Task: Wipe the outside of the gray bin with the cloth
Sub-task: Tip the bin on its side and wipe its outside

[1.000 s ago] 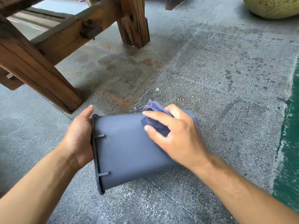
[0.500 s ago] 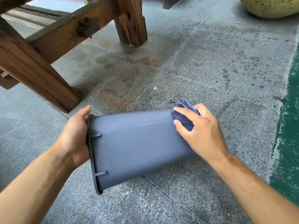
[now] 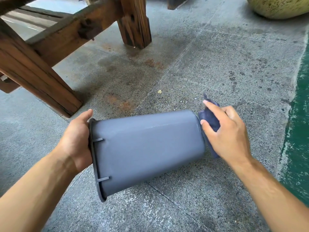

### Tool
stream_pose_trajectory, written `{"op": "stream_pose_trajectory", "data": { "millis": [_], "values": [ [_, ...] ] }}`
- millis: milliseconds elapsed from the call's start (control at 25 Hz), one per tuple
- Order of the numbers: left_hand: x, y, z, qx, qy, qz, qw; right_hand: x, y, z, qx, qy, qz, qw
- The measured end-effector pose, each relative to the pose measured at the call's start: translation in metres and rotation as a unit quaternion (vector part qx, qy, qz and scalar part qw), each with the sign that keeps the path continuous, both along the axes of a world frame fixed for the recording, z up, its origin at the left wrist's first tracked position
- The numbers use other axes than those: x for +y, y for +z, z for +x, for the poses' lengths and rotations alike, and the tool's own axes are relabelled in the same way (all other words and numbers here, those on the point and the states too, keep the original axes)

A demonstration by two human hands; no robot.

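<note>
Speckled grey concrete floor (image 3: pixel 217 56) fills the view, marked with rust-coloured stains and a green painted strip (image 3: pixel 301 114) along the right edge; heavy wooden legs of a bench or table (image 3: pixel 50 52) stand at upper left, and a rounded yellowish pot (image 3: pixel 275 5) sits at top right; the gray bin (image 3: pixel 147 148) lies on its side across the floor, its open rim to the left and its base to the right; the left hand (image 3: pixel 76 141) grips that rim, thumb over the upper edge and fingers hidden inside; the right hand (image 3: pixel 229 136) holds the dark blue cloth (image 3: pixel 209 119) against the bin's base end, fingers curled loosely over the bunched fabric, index finger stretched out along its top
</note>
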State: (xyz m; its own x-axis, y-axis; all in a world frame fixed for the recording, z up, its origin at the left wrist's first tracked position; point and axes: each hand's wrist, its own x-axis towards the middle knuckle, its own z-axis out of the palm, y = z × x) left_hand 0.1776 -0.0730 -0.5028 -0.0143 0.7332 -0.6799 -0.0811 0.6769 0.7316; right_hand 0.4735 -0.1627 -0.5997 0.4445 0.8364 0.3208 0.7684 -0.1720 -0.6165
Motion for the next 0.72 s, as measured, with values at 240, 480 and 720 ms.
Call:
{"op": "stream_pose_trajectory", "data": {
  "millis": [240, 480, 720],
  "values": [
    [-0.004, 0.007, 0.008, -0.021, -0.016, -0.007, 1.000, 0.003, 0.039, -0.064, -0.037, 0.072, 0.073, 0.994],
    [-0.006, 0.014, 0.017, -0.044, -0.050, -0.009, 0.998, 0.004, 0.037, -0.100, -0.127, 0.183, 0.107, 0.969],
    [-0.006, 0.014, 0.011, -0.035, -0.027, -0.015, 0.999, 0.010, 0.019, -0.066, -0.128, 0.126, 0.066, 0.982]
  ]
}}
